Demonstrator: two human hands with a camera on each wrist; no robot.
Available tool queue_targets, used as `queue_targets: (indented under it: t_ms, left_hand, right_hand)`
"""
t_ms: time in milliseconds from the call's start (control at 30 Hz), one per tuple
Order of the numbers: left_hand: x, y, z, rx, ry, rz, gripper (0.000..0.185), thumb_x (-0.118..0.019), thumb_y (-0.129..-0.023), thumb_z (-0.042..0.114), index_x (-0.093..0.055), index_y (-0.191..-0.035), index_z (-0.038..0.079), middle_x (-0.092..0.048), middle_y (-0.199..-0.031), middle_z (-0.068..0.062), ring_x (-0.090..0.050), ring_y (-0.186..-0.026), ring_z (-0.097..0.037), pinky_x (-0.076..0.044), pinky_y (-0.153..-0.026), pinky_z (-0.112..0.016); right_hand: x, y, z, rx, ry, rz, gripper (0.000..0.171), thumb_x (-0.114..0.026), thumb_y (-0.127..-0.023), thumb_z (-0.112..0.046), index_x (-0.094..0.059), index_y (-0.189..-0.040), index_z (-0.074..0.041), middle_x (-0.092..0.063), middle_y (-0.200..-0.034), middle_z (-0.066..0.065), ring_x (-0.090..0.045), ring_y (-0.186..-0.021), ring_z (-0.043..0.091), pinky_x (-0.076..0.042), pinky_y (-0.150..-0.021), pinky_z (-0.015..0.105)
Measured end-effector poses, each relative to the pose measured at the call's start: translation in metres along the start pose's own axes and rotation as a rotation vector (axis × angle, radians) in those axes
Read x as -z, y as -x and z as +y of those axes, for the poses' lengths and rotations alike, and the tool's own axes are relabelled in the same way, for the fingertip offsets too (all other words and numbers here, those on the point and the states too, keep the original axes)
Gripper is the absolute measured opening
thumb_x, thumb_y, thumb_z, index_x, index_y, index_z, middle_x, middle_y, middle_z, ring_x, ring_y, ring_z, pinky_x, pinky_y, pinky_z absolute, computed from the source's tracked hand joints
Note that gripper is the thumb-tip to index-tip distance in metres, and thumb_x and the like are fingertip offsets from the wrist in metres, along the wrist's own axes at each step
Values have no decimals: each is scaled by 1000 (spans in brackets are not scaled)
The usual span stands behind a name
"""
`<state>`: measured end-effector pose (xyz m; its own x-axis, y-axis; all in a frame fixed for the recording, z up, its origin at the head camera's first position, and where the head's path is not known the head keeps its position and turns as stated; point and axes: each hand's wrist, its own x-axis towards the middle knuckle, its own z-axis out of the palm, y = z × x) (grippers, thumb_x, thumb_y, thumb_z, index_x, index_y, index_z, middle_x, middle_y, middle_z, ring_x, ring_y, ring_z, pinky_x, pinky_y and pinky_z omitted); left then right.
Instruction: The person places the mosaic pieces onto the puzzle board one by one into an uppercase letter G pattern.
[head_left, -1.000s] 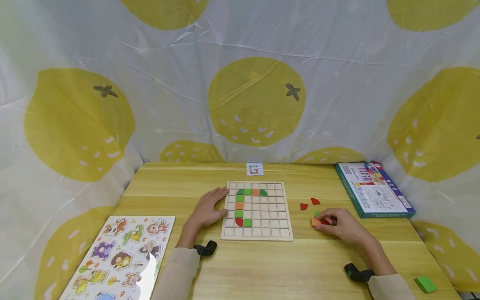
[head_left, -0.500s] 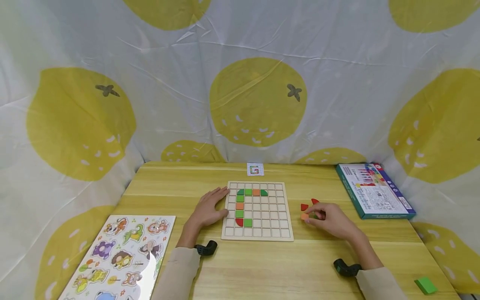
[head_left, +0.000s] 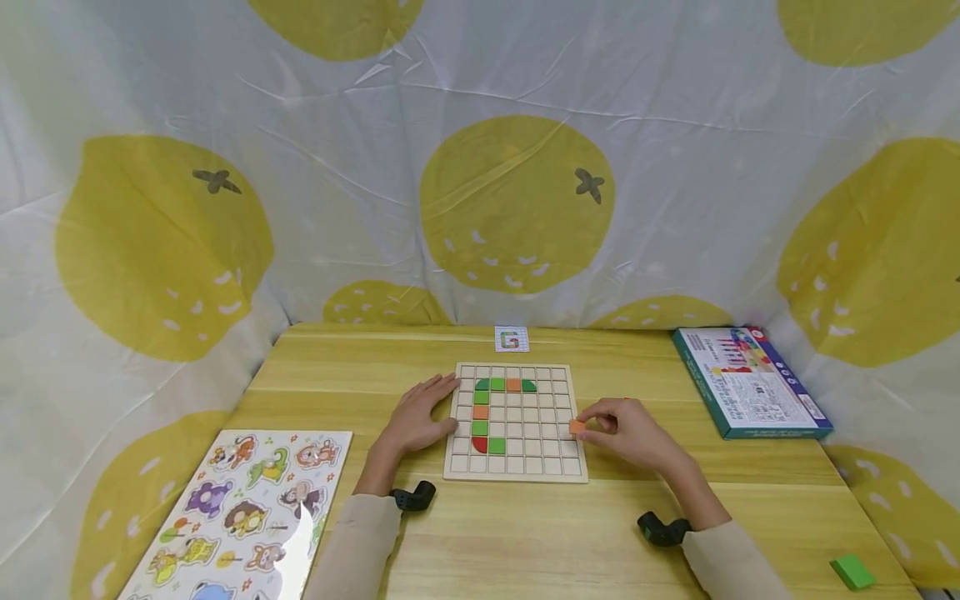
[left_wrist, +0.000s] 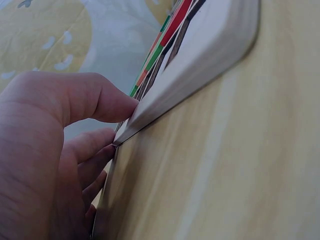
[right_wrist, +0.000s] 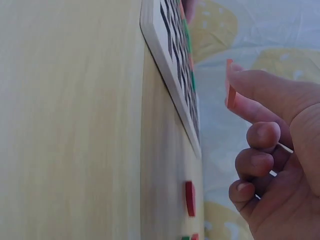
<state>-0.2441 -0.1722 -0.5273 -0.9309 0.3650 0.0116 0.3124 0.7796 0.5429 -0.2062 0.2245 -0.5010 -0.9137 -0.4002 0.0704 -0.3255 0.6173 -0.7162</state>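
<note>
Two hands (head_left: 420, 417); one grid board (head_left: 525, 467).

A small flat orange tile (head_left: 577, 427) is pinched at the fingertips (head_left: 589, 419) of the right hand (head_left: 626, 434), held edge-up just above the right edge of the wooden grid board (head_left: 525, 475), which is touched at its left edge by the left hand's (head_left: 415, 421) fingers.

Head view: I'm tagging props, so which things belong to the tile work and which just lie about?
In use: grid board, orange tile in the right hand, left hand steadying the board, pattern card.
Lying about: animal puzzle, blue box, green block.
</note>
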Motion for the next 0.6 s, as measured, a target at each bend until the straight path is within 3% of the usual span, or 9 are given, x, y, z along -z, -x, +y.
queue_targets:
  t_ms: [600]
  left_hand:
    - [-1,-1,-2,10,1,-1,78,-61,-87,36,-40,-161,21,-34,-168,2,-23,-159,-28,-17,-129,-53]
  right_hand:
    - [-45,-29,-33,32,-18,-94,15,-80,-90,-28,-79,-103,-22,-42,-64,-9,-39,-61,4,-37,-60,19]
